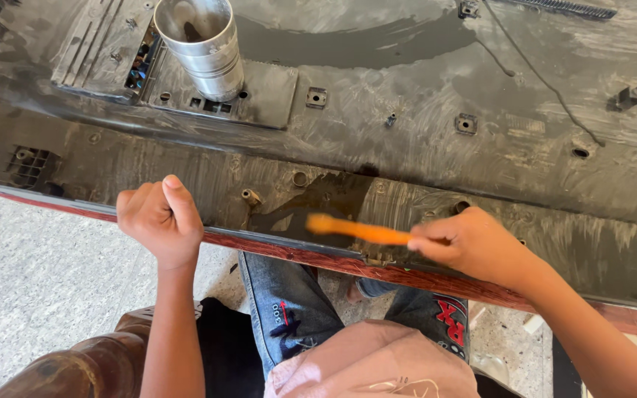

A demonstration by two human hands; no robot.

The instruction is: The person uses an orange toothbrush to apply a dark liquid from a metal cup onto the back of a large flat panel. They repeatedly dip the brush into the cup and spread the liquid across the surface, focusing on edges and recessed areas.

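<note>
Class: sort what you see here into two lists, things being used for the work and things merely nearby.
In use:
right hand
orange brush
black panel
left hand, gripping the panel's edge
wet black coating

Nearby only:
metal can, standing on the panel
floor

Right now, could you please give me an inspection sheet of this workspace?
Surface: large dark panel, dusty and streaked, with a wet dark patch near the front edge.
Job's things: orange brush, blurred, over the wet patch.
Clutter: metal can standing upright on the panel, dark contents inside.
Hands: right hand holds the brush handle; left hand is closed in a fist at the panel's reddish front edge.
Cables: thin dark wire lying across the panel.
Surroundings: speckled floor and the person's jeans below.
</note>
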